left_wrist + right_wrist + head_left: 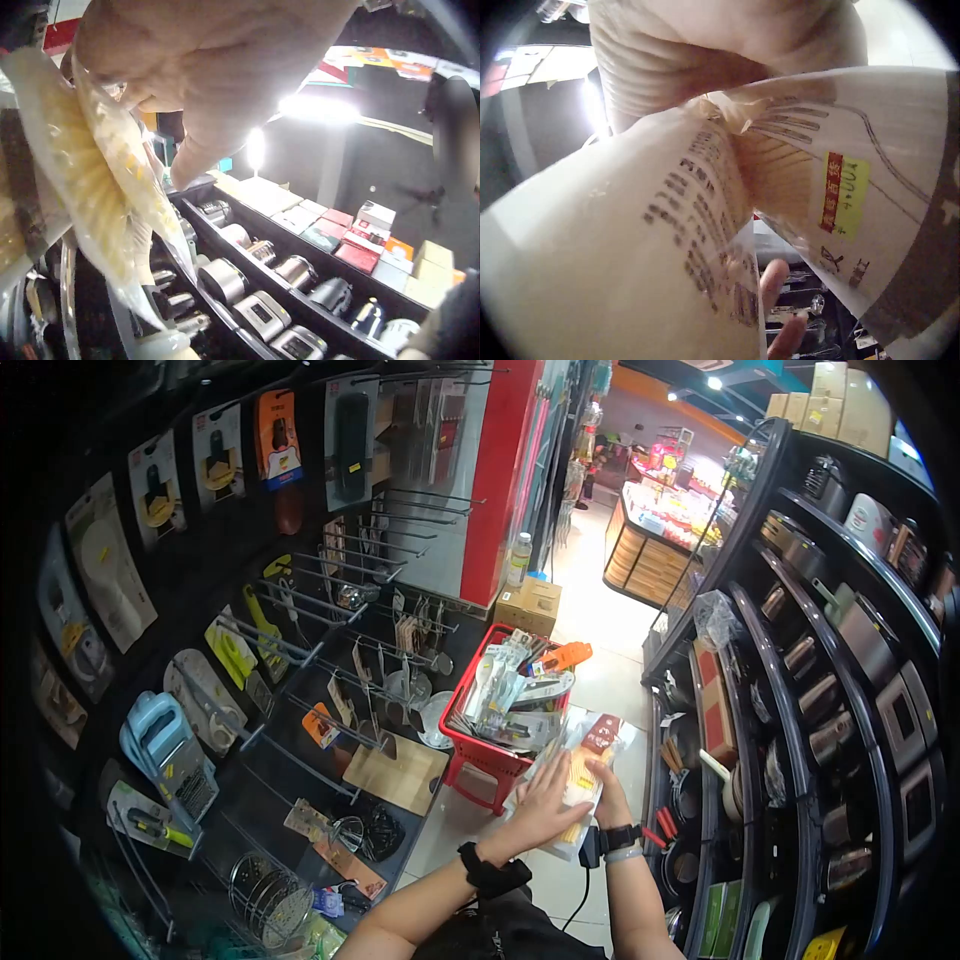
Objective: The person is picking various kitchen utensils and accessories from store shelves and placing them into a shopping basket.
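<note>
Clear plastic packaging with yellowish ribbed contents and a dark red label is in front of the person's body in the head view. The left hand rests across its near side, fingers mostly straight. From the right side, the right hand grips it, thumb over the front and its other fingers largely hidden behind. The left wrist view has the left hand beside the plastic packaging. Below the right hand, printed packaging bears a yellow-green price sticker; whether it is one folded pack or two, I cannot tell.
A red basket full of packaged utensils stands on a red stool just beyond the hands. Hooks with kitchen tools line the left wall, above a wooden board. Shelves of pots and appliances rise at right; a cardboard box stands behind the basket.
</note>
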Motion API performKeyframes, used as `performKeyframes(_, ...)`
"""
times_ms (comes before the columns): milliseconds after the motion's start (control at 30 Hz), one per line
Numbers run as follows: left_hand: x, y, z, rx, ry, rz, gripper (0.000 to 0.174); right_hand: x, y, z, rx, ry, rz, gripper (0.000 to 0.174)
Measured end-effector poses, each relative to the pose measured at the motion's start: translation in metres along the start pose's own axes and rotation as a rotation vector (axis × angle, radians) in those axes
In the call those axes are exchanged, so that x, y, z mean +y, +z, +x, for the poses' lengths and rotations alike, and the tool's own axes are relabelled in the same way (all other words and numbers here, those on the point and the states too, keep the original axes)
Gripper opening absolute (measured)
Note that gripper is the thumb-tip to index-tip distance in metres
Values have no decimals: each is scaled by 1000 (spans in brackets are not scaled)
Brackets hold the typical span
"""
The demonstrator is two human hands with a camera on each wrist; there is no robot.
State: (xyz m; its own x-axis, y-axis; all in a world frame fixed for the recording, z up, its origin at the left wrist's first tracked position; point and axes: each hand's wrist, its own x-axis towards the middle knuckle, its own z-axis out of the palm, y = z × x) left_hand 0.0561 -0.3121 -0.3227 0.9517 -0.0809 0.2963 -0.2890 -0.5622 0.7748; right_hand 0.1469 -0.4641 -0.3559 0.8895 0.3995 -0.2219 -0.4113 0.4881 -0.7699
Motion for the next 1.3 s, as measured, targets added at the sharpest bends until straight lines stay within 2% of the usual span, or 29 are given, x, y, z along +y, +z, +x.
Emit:
performKeyframes(67, -16, -13, 20, 27, -96, 68, 79, -11, -1, 52, -57, -30, 53, 51)
performKeyframes(100, -32, -17, 27, 36, -114, 76, 79, -18, -7, 80, -69, 14, 72, 52)
performKeyframes(233, -84, -34, 58, 226, -305, -26, 67, -32, -31, 200, -130, -26, 41, 59)
performKeyframes(267, -90, -38, 69, 289, -347, -93, 65, -36, -33, 224, -90, -61, -55, 58)
performKeyframes(300, -92, -42, 73, 323, -422, -1, 59, -39, -33, 245, -52, -97, -148, 57)
performKeyframes(467, -111, -37, 108, 348, -500, -18, 46, -40, -50, 344, -124, -117, -116, 75)
performKeyframes(533, -118, -32, 119, 356, -515, 11, 43, -37, -57, 372, -61, -117, -170, 89)
performKeyframes(667, -124, -24, 137, 339, -597, -27, 38, -23, -65, 414, 44, -32, -286, 109)
performKeyframes(767, -129, -22, 146, 286, -675, -23, 37, -9, -80, 438, 15, -33, -300, 113)
performKeyframes(833, -124, -25, 156, 284, -701, -37, 36, 2, -95, 450, -11, -27, -294, 113)
performKeyframes(967, -127, -27, 165, 277, -713, -25, 33, 14, -119, 462, 107, 162, -180, 103)
performKeyframes(1033, -131, -27, 166, 290, -717, -23, 32, 17, -128, 472, 113, 146, -151, 101)
performKeyframes(1167, -142, -19, 162, 328, -728, -48, 32, 17, -120, 491, 161, 252, -244, 102)
performKeyframes(1233, -142, -17, 163, 342, -735, -47, 32, 13, -105, 492, 301, 356, -239, 104)
performKeyframes(1267, -141, -16, 163, 344, -735, -47, 32, 19, -110, 499, 375, 349, -303, 112)
performKeyframes(1300, -141, -16, 161, 355, -740, -45, 32, 26, -115, 504, 365, 352, -308, 112)
